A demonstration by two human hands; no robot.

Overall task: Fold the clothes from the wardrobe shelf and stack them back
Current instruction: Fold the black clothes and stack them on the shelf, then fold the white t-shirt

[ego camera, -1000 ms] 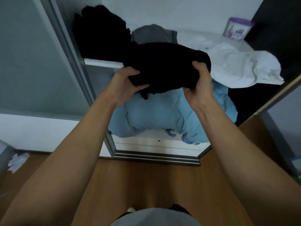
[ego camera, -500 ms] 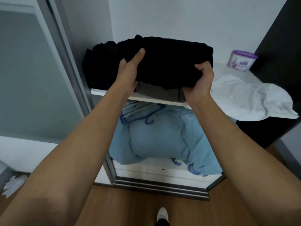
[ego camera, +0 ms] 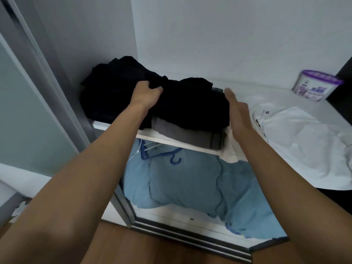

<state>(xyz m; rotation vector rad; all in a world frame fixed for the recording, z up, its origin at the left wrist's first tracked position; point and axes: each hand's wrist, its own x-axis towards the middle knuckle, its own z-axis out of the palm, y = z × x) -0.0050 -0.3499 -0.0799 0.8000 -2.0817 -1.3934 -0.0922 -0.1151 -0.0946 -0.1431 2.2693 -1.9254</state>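
two bare hands are at the wardrobe shelf [ego camera: 148,135] in the head view. the left hand [ego camera: 147,94] has its fingers curled into the top left of the black folded garment [ego camera: 190,109], gripping the cloth. the right hand [ego camera: 237,113] is released, fingers straight, its palm flat against the garment's right end. the black folded garment lies on a grey folded garment [ego camera: 182,134], which sits at the shelf's front edge. a heap of black clothes [ego camera: 106,92] lies just beside it on the left, touching it. to the right a crumpled white shirt [ego camera: 304,141] spreads over the shelf, and a purple-lidded tub [ego camera: 316,85] stands at the back. below the shelf lie light blue bedding [ego camera: 190,183] and a blue hanger [ego camera: 171,157].
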